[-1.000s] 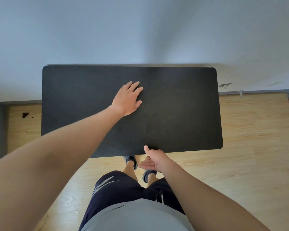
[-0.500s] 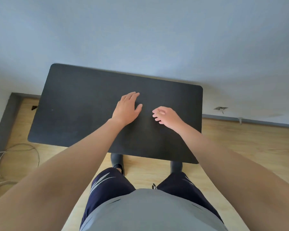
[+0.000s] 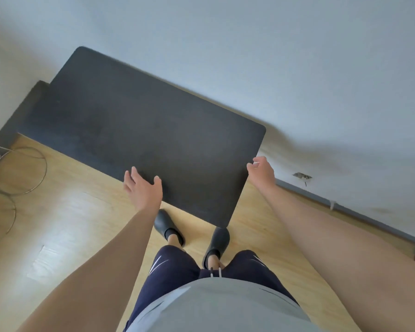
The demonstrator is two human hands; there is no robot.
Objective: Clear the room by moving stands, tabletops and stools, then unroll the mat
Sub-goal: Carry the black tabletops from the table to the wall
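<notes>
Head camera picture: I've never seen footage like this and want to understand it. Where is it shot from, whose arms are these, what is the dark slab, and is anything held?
There is no machine here. A person wears a wide-angle camera on the head, looking forward and down, so you see their own arms, shirt, shorts and slippers. The dark slab is a black tabletop. It stands on the wooden floor and seems to lean against the pale wall. The left hand is at its near long edge with fingers spread. The right hand is at its short right end, fingers loosely bent. Neither plainly grips it, and the picture is blurred. Thin wire loops lie on the floor at far left.
</notes>
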